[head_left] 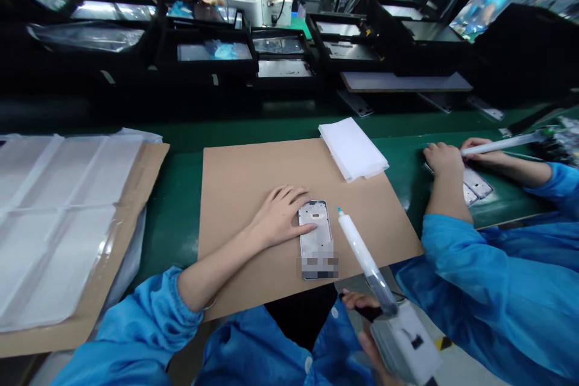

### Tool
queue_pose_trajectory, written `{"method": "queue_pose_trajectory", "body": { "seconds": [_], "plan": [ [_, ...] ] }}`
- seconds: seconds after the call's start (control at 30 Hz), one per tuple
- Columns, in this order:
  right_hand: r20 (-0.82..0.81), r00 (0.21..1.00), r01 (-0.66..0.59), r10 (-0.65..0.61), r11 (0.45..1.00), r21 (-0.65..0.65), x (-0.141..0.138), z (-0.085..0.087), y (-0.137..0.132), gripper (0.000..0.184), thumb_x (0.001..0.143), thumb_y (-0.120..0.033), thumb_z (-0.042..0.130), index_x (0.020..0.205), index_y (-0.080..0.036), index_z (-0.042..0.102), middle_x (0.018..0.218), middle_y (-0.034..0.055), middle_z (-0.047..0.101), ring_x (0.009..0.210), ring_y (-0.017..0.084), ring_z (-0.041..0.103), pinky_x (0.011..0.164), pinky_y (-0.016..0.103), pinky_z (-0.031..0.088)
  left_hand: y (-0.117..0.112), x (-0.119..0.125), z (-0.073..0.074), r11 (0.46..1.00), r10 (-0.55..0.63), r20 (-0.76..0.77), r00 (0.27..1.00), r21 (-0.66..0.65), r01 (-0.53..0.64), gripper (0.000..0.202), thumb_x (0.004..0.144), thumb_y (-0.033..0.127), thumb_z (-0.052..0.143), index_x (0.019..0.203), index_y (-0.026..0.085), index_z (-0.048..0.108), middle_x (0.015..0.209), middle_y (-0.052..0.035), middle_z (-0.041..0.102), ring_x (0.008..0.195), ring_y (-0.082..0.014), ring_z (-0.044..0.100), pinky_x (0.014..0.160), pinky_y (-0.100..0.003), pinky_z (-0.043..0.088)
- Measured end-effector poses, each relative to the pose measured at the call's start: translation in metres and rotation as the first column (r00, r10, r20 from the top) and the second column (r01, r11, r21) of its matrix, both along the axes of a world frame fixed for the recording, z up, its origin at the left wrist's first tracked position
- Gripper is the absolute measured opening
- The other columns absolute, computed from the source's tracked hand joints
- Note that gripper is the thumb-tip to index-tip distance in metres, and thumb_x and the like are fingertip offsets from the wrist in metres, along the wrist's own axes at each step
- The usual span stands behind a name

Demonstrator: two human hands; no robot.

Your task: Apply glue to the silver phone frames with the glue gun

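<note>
A silver phone frame (315, 239) lies flat on a brown cardboard sheet (239, 193). My left hand (281, 215) rests on the cardboard with fingers stretched out, its thumb and fingertips touching the frame's left edge. My right hand (368, 329) at the bottom grips a white dispensing gun with a long syringe barrel (365, 259). The barrel's blue tip hangs just right of the frame's upper corner, not touching it.
A stack of white wipes (353, 148) lies at the cardboard's far right corner. A co-worker in blue sleeves (493, 277) works on the right with a similar syringe. Clear plastic sheets (54, 217) cover the left. Black trays (280, 54) line the far side of the green belt.
</note>
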State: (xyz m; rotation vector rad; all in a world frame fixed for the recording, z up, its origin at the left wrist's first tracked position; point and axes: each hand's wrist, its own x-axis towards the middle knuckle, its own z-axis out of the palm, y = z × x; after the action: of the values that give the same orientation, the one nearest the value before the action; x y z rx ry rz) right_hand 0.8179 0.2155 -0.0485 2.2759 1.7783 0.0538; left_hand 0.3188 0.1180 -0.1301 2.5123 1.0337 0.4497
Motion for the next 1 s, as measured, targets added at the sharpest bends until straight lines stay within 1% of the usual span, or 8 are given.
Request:
{"method": "queue_pose_trajectory", "body": {
  "seconds": [0.17,0.3,0.33,0.37,0.47,0.57,0.77,1.0],
  "plan": [
    [-0.354,0.930,0.147,-0.101,0.983,0.106,-0.065,0.026,-0.083,0.048,0.113,-0.006,0.034,0.130,0.007,0.077,0.149,0.0394,0.059,0.148,0.027,0.052,0.116,0.044,0.034,-0.002,0.002,0.010,0.992,-0.005,-0.066,0.998,0.125,0.014,0.070,0.120,0.067,0.053,0.172,0.020,0.058,0.173,-0.0153,0.063,0.160,-0.0362,0.059,0.137,-0.057,0.045],
    [-0.737,0.672,0.297,-0.071,0.938,0.180,-0.181,-0.013,-0.197,0.043,0.112,-0.050,0.055,0.132,-0.023,0.082,0.138,0.0191,0.074,0.137,0.026,0.065,0.107,0.040,0.051,-0.038,-0.009,0.009,0.911,-0.194,-0.128,0.973,0.345,0.227,0.053,0.124,0.051,0.045,0.166,0.027,0.068,0.166,-0.0104,0.070,0.159,-0.0357,0.061,0.139,-0.058,0.043],
    [-0.857,0.515,0.339,0.016,0.915,0.220,-0.210,-0.028,-0.205,0.045,0.112,-0.055,0.047,0.133,-0.032,0.080,0.133,0.0115,0.077,0.130,0.024,0.070,0.104,0.038,0.056,-0.046,-0.018,0.004,0.883,-0.262,-0.151,0.953,0.361,0.300,0.052,0.124,0.049,0.046,0.166,0.030,0.069,0.162,-0.0081,0.074,0.154,-0.0342,0.066,0.139,-0.056,0.044],
    [-0.978,0.101,0.398,0.184,0.893,0.209,-0.235,-0.042,-0.205,0.047,0.104,-0.064,0.057,0.128,-0.032,0.082,0.126,0.0112,0.078,0.125,0.029,0.072,0.105,0.044,0.059,-0.051,-0.028,-0.002,0.863,-0.306,-0.174,0.936,0.363,0.350,0.053,0.123,0.050,0.048,0.170,0.032,0.066,0.158,-0.0067,0.077,0.149,-0.0328,0.070,0.139,-0.053,0.046],
    [-0.893,-0.278,0.452,0.354,0.868,0.203,-0.270,-0.068,-0.185,0.058,0.087,-0.083,0.069,0.118,-0.035,0.082,0.112,0.0047,0.080,0.117,0.031,0.075,0.114,0.051,0.062,-0.051,-0.048,-0.014,0.895,-0.128,-0.218,0.968,0.394,0.207,0.068,0.121,0.057,0.050,0.185,0.035,0.044,0.169,-0.0102,0.067,0.158,-0.0412,0.063,0.140,-0.067,0.041],
    [-0.833,-0.440,0.554,0.335,0.832,0.042,-0.262,-0.078,-0.178,0.060,0.068,-0.074,0.093,0.107,-0.029,0.082,0.110,0.0056,0.080,0.111,0.029,0.077,0.115,0.049,0.064,-0.042,-0.042,0.002,0.901,0.178,-0.235,0.955,0.429,-0.062,0.089,0.117,0.073,0.050,0.191,0.029,0.024,0.184,-0.0211,0.046,0.170,-0.0512,0.045,0.139,-0.085,0.025],
    [-0.752,-0.517,0.651,0.409,0.758,-0.034,-0.230,-0.096,-0.194,0.045,0.075,-0.050,0.095,0.111,-0.026,0.081,0.118,0.0060,0.079,0.121,0.024,0.077,0.127,0.046,0.061,-0.072,-0.041,0.070,0.966,0.043,-0.375,0.926,0.253,0.057,0.081,0.120,0.072,0.047,0.185,0.025,0.041,0.193,-0.0154,0.031,0.180,-0.0378,0.030,0.148,-0.075,0.010],
    [-0.794,-0.522,0.637,0.311,0.761,-0.121,-0.228,-0.098,-0.200,0.043,0.072,-0.055,0.092,0.106,-0.030,0.083,0.122,0.0100,0.078,0.130,0.036,0.075,0.144,0.069,0.043,-0.099,-0.160,0.090,0.885,0.424,-0.315,0.849,0.343,-0.315,0.057,0.123,0.056,0.049,0.172,0.028,0.059,0.182,-0.0145,0.053,0.168,-0.0363,0.052,0.143,-0.068,0.034]
  ]
}}
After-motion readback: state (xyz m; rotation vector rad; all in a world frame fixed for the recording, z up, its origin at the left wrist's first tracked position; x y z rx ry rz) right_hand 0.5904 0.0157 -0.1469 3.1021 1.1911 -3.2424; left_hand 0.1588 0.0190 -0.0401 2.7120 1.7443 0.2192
